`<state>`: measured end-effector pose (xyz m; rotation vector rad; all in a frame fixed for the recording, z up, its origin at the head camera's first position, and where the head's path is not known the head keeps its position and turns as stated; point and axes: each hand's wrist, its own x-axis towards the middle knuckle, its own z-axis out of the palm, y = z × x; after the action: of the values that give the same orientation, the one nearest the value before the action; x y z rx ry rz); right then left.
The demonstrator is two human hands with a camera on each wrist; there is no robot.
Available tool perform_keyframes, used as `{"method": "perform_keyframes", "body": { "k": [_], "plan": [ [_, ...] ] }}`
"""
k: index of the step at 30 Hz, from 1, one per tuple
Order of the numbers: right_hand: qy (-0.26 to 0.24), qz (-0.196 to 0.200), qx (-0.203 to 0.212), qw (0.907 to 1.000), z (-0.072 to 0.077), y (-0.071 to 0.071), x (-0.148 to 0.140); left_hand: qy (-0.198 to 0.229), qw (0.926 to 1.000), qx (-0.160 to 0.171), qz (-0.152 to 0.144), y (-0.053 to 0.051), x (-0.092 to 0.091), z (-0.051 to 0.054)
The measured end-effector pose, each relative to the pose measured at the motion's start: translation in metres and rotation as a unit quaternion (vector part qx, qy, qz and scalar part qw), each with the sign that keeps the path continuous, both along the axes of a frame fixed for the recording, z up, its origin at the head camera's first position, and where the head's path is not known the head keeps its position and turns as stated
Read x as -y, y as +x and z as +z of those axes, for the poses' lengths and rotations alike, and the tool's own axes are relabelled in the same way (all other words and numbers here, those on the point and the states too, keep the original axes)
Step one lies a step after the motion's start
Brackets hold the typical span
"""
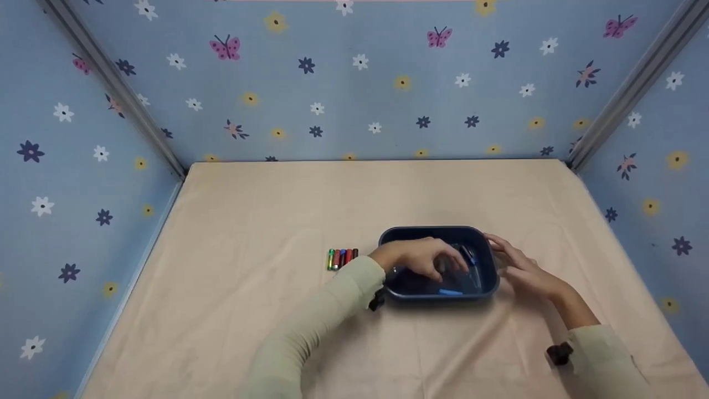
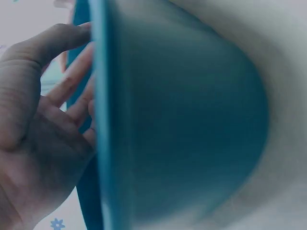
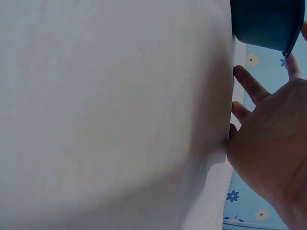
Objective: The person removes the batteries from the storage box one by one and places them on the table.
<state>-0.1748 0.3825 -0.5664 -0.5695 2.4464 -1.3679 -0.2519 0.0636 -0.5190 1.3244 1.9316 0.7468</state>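
A dark blue rectangular bin (image 1: 437, 297) stands on the cloth-covered table. My left hand (image 1: 424, 257) reaches over its left side, with loosely bent fingers and thumb apart inside the bin. Nothing shows between them in the head view. In the left wrist view the bin's wall (image 2: 187, 115) hides part of the fingers. Near the bin's front wall lies a small bright blue piece (image 1: 450, 292); a dark slender piece (image 1: 468, 255) lies toward the right. My right hand (image 1: 529, 274) is at the bin's right side, its extended fingers touching the rim.
Left of the bin, several short coloured cylinders (image 1: 337, 259), green, red, blue and black, lie side by side, partly behind the left sleeve. Beige cloth (image 1: 249, 221) covers the table. Blue flowered walls (image 1: 354, 83) enclose its back and sides.
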Motion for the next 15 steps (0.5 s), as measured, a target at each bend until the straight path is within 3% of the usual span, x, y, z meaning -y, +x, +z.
{"method": "perform_keyframes", "body": {
  "k": [6,15],
  "plan": [
    [0.003,-0.007,-0.002,1.0,0.001,-0.001,-0.002,-0.018,0.9986,-0.003,-0.05,-0.001,-0.005,0.002],
    [0.008,0.001,-0.005,1.0,0.0,-0.002,0.001,-0.099,0.9906,-0.015,-0.093,0.004,-0.017,-0.003]
  ]
}}
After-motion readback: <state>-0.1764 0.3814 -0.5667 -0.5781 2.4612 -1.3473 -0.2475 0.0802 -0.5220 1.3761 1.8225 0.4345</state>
